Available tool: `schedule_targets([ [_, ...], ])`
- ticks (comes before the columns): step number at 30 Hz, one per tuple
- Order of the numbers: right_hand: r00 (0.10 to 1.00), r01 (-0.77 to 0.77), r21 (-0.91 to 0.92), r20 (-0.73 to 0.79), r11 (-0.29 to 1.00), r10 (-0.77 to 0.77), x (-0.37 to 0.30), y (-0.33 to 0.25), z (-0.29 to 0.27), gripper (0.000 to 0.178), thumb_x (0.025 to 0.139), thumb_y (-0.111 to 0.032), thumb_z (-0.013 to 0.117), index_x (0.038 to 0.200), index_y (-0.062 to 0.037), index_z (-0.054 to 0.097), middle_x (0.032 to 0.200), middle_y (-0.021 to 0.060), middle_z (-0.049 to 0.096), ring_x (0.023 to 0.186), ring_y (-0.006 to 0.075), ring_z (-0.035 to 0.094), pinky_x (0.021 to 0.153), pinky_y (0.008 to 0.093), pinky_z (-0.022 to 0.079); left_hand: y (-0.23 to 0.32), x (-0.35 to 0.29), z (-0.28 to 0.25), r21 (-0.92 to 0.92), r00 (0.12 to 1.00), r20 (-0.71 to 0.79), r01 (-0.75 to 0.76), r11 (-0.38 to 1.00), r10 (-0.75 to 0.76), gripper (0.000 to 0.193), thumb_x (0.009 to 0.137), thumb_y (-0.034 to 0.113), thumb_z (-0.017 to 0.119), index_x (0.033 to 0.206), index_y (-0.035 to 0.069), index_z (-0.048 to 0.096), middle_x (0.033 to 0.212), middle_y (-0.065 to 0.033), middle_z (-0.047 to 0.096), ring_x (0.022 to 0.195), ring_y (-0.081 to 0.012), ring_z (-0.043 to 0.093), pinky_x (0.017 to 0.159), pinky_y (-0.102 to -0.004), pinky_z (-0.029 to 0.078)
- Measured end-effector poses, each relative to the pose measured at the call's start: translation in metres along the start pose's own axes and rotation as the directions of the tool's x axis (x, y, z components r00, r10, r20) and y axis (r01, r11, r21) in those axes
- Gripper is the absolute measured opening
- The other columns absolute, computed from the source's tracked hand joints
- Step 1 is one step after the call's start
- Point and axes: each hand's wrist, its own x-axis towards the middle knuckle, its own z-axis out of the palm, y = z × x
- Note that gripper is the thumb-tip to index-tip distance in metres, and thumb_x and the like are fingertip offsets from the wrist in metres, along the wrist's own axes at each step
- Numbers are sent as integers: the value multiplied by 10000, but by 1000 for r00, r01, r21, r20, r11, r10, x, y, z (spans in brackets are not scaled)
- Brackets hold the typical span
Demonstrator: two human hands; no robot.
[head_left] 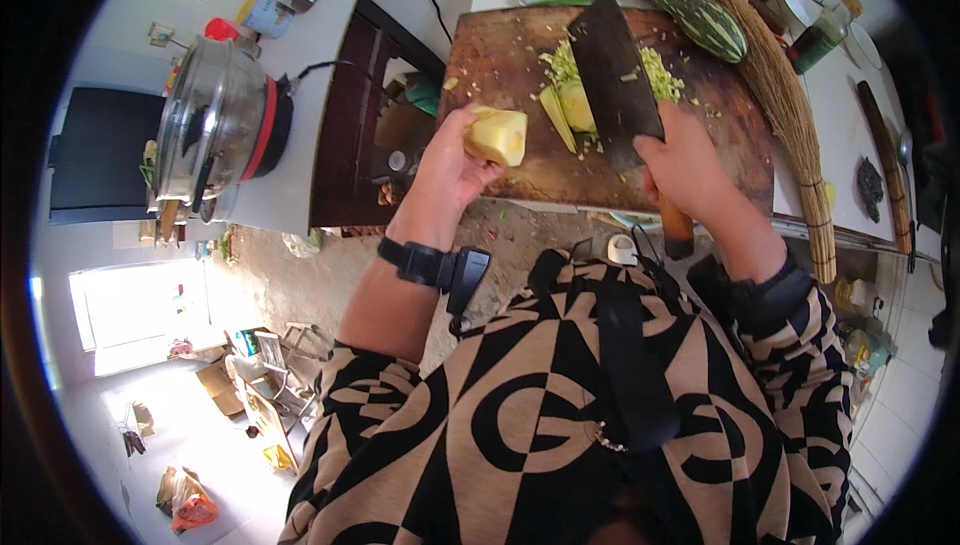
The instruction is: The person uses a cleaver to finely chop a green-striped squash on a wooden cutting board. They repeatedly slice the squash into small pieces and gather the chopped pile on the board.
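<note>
My left hand [455,163] is closed round a pale yellow, peeled vegetable chunk [503,137] with a flat cut end, held at the left part of a worn wooden cutting board [540,180]. The handle of a dark, broad-bladed cleaver [612,65] is in my right hand [690,160], and its blade slants up and away over the board. Beneath and beside the blade lie finely chopped pale green bits [660,75], a rounded piece [577,105] and a long thin slice [556,117]. The blade partly hides this pile.
A striped green squash [690,15] and a straw broom [790,115] lie along the board's right side. Beyond them stand a dark bottle [825,35] and white bowls [798,7]. A glass-lidded pot [215,120] occupies the left counter [320,65].
</note>
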Motion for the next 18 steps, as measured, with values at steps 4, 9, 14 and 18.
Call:
schedule_targets([
  [4,999,-47,103,-22,994,49,-6,2,-4,165,842,-32,500,962,54,425,656,123,535,435,175,551,385,326,440,11,-10,-15,-437,952,250,274,857,-177,382,921,355,457,1147,63,551,1097,-145,563,918,-281,543,735,-331,514],
  [9,999,-41,104,-12,994,43,-10,3,-8,169,848,-24,496,985,51,430,658,115,543,431,175,551,390,322,447,4,-15,-21,-456,973,212,180,872,-90,360,912,325,508,1165,70,537,1114,-140,549,958,-279,534,797,-354,503],
  [14,997,-76,77,13,994,75,-10,7,-10,181,855,-38,512,1000,43,442,640,103,541,431,168,552,397,319,453,-1,-21,-23,-423,999,21,-22,906,34,358,849,171,594,1187,172,474,1201,-61,532,1061,-280,530,922,-464,423],
  [18,999,-43,-34,19,999,43,-10,13,-7,190,841,-44,538,993,39,458,659,169,576,478,244,589,450,366,471,-6,-21,-31,-408,997,-46,-72,910,58,395,829,102,615,1164,180,420,1188,-69,511,1099,-293,515,926,-517,410],
])
